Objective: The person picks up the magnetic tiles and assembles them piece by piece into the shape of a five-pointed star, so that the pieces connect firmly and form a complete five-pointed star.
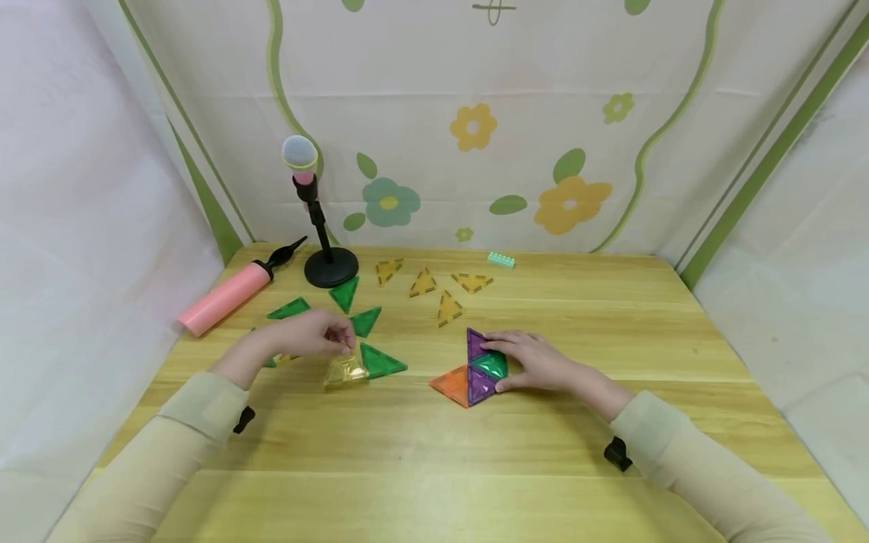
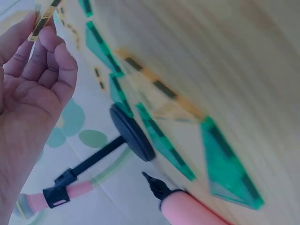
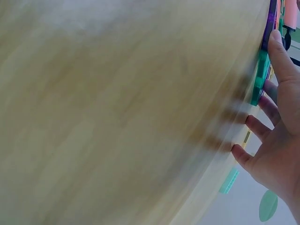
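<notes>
My left hand (image 1: 312, 334) pinches a yellow see-through triangular magnetic tile (image 1: 346, 369) between thumb and fingers. In the left wrist view the tile (image 2: 46, 18) is seen on edge at the fingertips. Beside it lies a green triangular tile (image 1: 382, 360). At the centre of the table, purple tiles (image 1: 481, 385), a green tile (image 1: 492, 365) and an orange tile (image 1: 453, 383) lie edge to edge. My right hand (image 1: 539, 362) rests at their right side, fingers spread, thumb at the lower purple tile and a fingertip by the upper one.
More green tiles (image 1: 345, 294) lie around the left hand. Several yellow tiles (image 1: 422, 282) are scattered behind. A microphone on a black stand (image 1: 330, 268) and a pink pump (image 1: 227, 298) stand at the back left. A mint toy brick (image 1: 501, 259) lies near the back edge.
</notes>
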`<state>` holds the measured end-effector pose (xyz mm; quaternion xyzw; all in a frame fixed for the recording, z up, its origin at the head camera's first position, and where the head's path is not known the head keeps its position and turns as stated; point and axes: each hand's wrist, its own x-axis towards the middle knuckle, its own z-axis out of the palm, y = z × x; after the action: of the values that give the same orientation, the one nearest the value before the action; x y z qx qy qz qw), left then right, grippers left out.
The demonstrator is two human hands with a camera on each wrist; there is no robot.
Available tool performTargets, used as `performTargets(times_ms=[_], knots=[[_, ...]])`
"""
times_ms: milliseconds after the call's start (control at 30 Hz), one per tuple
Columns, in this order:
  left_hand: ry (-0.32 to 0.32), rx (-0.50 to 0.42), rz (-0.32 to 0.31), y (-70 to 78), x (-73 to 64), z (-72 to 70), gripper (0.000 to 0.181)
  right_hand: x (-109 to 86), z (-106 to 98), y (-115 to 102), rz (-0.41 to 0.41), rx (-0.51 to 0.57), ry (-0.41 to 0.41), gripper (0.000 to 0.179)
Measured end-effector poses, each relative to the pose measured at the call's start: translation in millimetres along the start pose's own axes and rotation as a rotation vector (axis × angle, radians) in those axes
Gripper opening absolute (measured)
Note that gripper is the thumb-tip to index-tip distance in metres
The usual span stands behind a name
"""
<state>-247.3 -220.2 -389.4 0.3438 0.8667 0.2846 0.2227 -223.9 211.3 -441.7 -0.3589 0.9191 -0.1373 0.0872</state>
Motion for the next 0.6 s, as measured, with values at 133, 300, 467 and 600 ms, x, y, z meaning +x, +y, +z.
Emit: performTargets(times_ms=[133, 300, 467, 600], knots=[[0.02, -0.019, 0.032, 10.4, 14.7, -3.5, 0.007, -0.4, 0, 0, 0.003, 0.005, 0.004, 0.08], [0.041, -0.004, 0.088, 16.2, 37.0, -3.9, 0.009, -0.3, 0, 1, 0.009, 0.005, 0.0, 0.08], [0.063, -0.01, 0.092, 19.2, 58.3, 2.0, 0.009, -0.4, 0, 1, 0.007, 0.0, -0.003, 0.079], [0.088, -0.024, 0.084, 24.1, 76.2, 9.9, 0.009, -0.3, 0, 1, 0.008, 0.004, -0.002, 0.079]])
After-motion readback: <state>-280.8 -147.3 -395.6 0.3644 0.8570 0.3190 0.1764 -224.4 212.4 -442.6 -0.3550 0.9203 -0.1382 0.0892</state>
